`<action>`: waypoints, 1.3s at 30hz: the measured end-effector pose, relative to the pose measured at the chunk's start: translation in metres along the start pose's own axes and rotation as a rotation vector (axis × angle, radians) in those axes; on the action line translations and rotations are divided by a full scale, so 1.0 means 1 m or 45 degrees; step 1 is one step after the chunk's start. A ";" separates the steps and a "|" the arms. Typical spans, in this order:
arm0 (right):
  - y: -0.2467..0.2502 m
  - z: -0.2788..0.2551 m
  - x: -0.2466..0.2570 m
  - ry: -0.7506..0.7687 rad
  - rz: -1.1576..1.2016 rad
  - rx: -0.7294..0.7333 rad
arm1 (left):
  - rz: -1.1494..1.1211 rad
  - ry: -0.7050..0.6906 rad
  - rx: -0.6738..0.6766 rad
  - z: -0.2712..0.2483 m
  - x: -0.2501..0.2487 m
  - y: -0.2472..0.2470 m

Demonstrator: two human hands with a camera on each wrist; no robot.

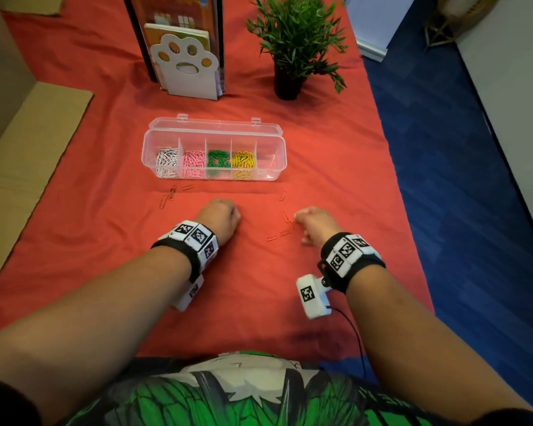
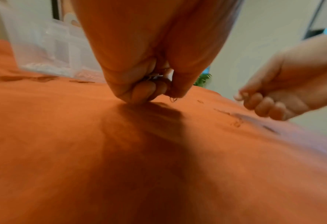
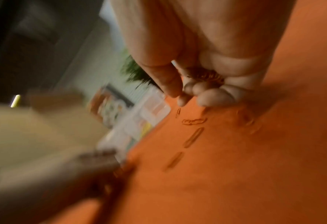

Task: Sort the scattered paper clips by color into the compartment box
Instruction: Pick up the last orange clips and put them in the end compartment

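The clear compartment box (image 1: 276, 139) stands open mid-table, with white, pink, green and yellow clips in four sections; its right section looks almost bare. Red paper clips lie on the red cloth: a group (image 1: 171, 193) near the box's left front and a few (image 1: 286, 217) by my right hand. My left hand (image 1: 225, 218) rests on the cloth as a fist, and in the left wrist view its curled fingers (image 2: 143, 91) hold small clips, one dangling (image 2: 173, 99). My right hand (image 1: 308, 221) grips a bunch of red clips (image 3: 206, 75), its fingertips just above loose clips (image 3: 194, 121).
A white paw-shaped book holder (image 1: 185, 69) and a potted plant (image 1: 293, 41) stand behind the box. Cardboard (image 1: 34, 142) lies along the left side. The table's right edge drops to blue floor (image 1: 443, 149).
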State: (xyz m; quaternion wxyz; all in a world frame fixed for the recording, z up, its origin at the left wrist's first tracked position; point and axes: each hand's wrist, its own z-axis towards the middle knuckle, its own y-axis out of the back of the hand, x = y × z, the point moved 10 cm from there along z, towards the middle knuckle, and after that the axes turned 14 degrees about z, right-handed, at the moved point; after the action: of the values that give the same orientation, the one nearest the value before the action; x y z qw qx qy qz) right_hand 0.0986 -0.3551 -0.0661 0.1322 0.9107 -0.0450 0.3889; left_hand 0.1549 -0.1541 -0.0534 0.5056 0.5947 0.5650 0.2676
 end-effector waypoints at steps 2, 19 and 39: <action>-0.001 0.005 0.015 0.137 -0.616 -0.072 | -0.270 0.131 0.074 -0.003 0.005 0.001; -0.067 0.005 0.017 0.037 0.092 0.225 | -0.696 0.642 -0.335 -0.032 0.120 0.040; -0.167 -0.011 0.074 0.544 -0.755 0.250 | -0.531 0.637 -0.136 -0.007 0.155 0.039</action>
State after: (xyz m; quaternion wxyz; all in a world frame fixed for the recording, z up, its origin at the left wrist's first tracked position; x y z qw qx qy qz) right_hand 0.1734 -0.1897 -0.0396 0.1574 0.7907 0.2866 0.5175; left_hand 0.1981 -0.0005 -0.0545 0.4254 0.3547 0.7664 0.3255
